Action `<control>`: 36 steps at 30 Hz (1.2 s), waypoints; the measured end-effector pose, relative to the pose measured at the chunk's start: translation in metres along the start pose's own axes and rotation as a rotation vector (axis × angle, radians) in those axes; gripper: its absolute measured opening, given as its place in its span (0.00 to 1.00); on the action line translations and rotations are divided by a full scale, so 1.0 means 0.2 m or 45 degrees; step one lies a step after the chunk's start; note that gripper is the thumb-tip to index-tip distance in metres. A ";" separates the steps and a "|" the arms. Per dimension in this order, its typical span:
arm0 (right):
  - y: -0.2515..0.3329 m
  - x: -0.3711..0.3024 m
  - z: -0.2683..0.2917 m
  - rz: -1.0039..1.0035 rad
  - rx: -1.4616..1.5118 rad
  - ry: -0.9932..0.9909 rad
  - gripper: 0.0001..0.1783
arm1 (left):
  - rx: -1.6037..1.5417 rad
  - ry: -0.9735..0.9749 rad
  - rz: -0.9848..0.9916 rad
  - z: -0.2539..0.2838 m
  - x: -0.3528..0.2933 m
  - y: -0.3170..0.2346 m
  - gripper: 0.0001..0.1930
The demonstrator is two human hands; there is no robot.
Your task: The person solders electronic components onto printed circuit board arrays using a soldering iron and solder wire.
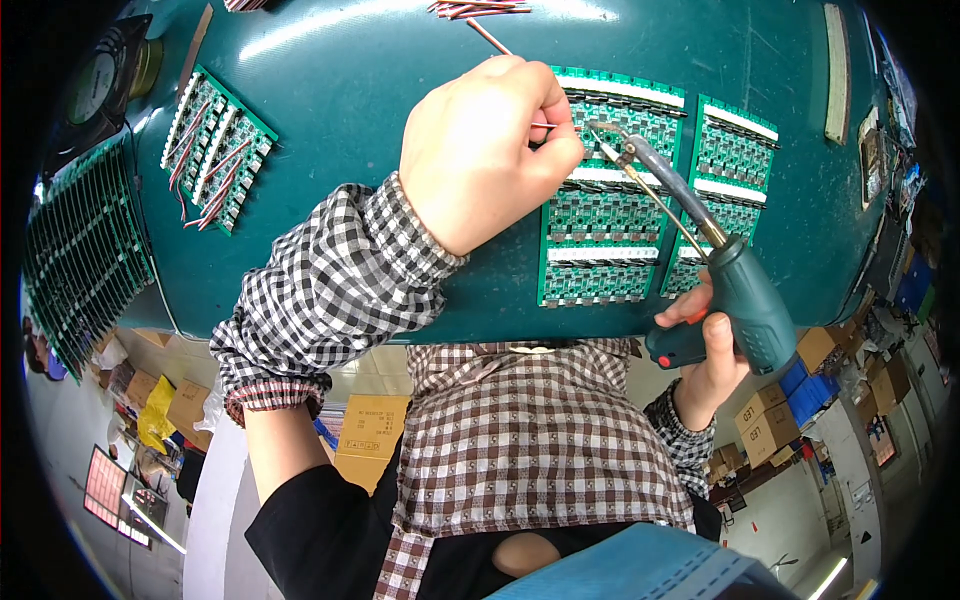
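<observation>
My left hand point(490, 150) pinches a thin red, white and black wire point(488, 37) between thumb and fingers. The wire's short end points toward a green circuit board panel point(600, 225) on the table. In my right hand point(715, 365) is a dark green soldering gun point(752, 305), gripped by its handle with fingers near the red trigger. Its bent metal tip and a thin feed tube point(655, 200) meet over the panel's upper part, close to the wire end. Whether the tip touches the wire, I cannot tell. Right of that panel lies a second circuit board panel point(738, 150).
A green mat point(350, 90) covers the table. At left lies a board with wires attached point(220, 150), beside a row of stacked boards point(85, 250) and a round black fan-like device point(100, 85). Loose wires point(480, 10) lie at the far edge; a pale strip point(837, 75) lies right.
</observation>
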State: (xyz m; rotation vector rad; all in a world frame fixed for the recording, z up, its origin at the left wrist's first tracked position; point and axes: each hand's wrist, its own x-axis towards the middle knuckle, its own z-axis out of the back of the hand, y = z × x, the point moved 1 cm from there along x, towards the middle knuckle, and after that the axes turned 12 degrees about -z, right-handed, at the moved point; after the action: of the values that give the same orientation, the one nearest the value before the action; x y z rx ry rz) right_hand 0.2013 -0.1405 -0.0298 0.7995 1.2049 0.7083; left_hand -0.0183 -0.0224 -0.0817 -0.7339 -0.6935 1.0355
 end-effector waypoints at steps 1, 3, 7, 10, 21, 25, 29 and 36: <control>0.00 0.00 0.00 0.000 0.001 0.001 0.29 | -0.001 0.006 0.007 0.00 0.00 0.00 0.04; 0.00 0.00 0.01 0.006 0.019 -0.005 0.30 | 0.008 0.001 0.003 0.00 0.00 0.00 0.04; 0.00 -0.01 0.01 -0.003 0.015 -0.017 0.30 | 0.010 0.007 0.006 0.01 0.00 0.00 0.04; -0.01 -0.01 0.01 0.002 0.002 0.007 0.30 | 0.012 -0.029 -0.009 -0.01 0.00 0.00 0.04; -0.01 -0.01 0.00 0.017 0.016 -0.017 0.26 | 0.025 -0.039 -0.013 -0.01 -0.01 0.00 0.04; 0.00 -0.01 0.00 0.026 0.015 -0.012 0.26 | 0.006 -0.056 -0.025 -0.01 -0.01 0.00 0.04; 0.00 -0.01 -0.01 0.026 0.004 -0.013 0.26 | 0.026 -0.075 -0.054 -0.01 -0.01 0.00 0.04; -0.02 -0.01 0.01 0.017 -0.006 0.046 0.30 | 0.051 -0.084 -0.060 -0.01 -0.01 -0.01 0.04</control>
State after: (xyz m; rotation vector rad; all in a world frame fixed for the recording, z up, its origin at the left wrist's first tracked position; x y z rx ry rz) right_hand 0.2039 -0.1439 -0.0315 0.7943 1.2307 0.7392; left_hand -0.0172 -0.0257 -0.0825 -0.6482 -0.7415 1.0316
